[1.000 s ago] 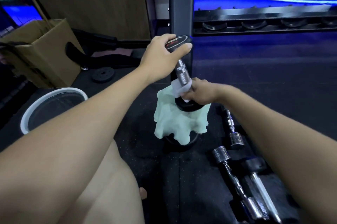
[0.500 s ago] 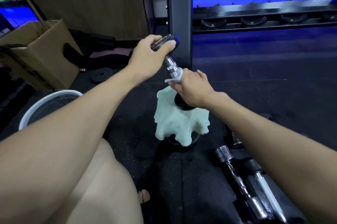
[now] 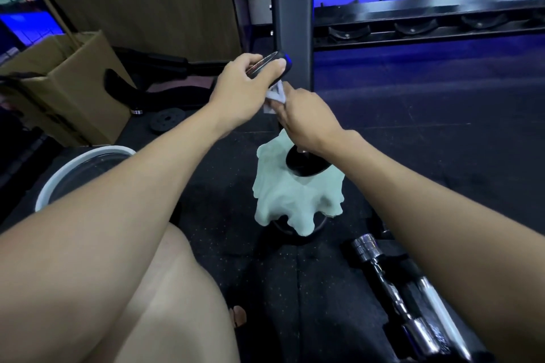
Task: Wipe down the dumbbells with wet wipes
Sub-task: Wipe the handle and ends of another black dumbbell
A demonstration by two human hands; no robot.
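My two forearms are bare, no sleeves, no watch or rings on my left hand (image 3: 240, 91) and right hand (image 3: 306, 117) (my knee also is uncovered).

Handle of the dumbbell (image 3: 306, 166) hidden inside the right hand (image 3: 306, 117) and the wipe (image 3: 275, 97); top plate half covered by the left hand (image 3: 239, 91). Stand beneath mostly hidden under the cloth (image 3: 295, 200). Right of the cloth, chrome dumbbells (image 3: 392, 277) blurred, partly behind the forearm, cut off at the bottom edge.

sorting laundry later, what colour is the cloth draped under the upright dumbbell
Pale mint-green draped cloth, clearest in the head view.
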